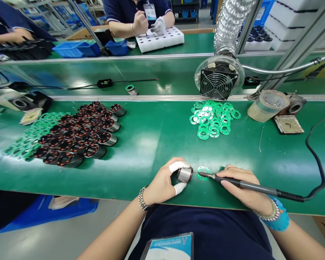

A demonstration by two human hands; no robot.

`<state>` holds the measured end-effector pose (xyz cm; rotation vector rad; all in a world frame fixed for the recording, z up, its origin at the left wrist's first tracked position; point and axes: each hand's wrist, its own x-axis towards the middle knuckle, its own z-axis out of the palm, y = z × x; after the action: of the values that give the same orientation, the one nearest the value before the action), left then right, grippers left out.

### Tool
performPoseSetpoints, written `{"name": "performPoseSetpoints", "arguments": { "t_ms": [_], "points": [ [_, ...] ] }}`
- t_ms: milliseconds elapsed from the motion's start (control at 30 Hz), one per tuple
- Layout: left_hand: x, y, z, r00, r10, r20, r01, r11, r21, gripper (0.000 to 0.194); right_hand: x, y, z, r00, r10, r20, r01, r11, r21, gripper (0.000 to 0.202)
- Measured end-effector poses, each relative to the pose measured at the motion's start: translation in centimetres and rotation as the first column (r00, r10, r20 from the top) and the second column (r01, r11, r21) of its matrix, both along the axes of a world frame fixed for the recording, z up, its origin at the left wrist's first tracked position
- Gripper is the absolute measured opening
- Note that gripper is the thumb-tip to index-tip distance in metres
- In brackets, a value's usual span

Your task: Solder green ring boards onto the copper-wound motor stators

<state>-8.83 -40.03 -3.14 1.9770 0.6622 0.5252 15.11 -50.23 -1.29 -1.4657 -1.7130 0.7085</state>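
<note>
Near the front edge of the green bench, my left hand grips a motor stator, a metal cylinder with dark, copper-wound ends lying on its side. White finger covers show on its thumb and forefinger. My right hand is closed around the handle of a soldering iron. The iron's tip points left at the stator's right end, but I cannot tell whether it touches. Beneath the iron's metal shaft lies a green ring-shaped circuit board, partly covered by it.
Several stators stand grouped at left, beside green ring boards. More ring boards lie piled below a fume fan. A tub and sponge tray sit at right. The iron's cable curves rightward. A co-worker's hands work opposite.
</note>
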Motion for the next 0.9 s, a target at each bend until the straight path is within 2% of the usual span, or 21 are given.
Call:
{"name": "performPoseSetpoints", "arguments": {
  "t_ms": [633,900],
  "points": [
    [0.12,-0.04,0.11,1.0,0.019,-0.009,-0.019,1.0,0.011,0.043,-0.01,0.09,0.09,1.0,0.004,-0.015,-0.004,1.0,-0.008,0.015],
    [0.1,-0.03,-0.02,1.0,0.022,-0.015,-0.021,1.0,0.008,0.043,0.61,-0.39,0.01,0.996,-0.059,-0.068,0.058,0.998,-0.018,0.013]
  ]
}}
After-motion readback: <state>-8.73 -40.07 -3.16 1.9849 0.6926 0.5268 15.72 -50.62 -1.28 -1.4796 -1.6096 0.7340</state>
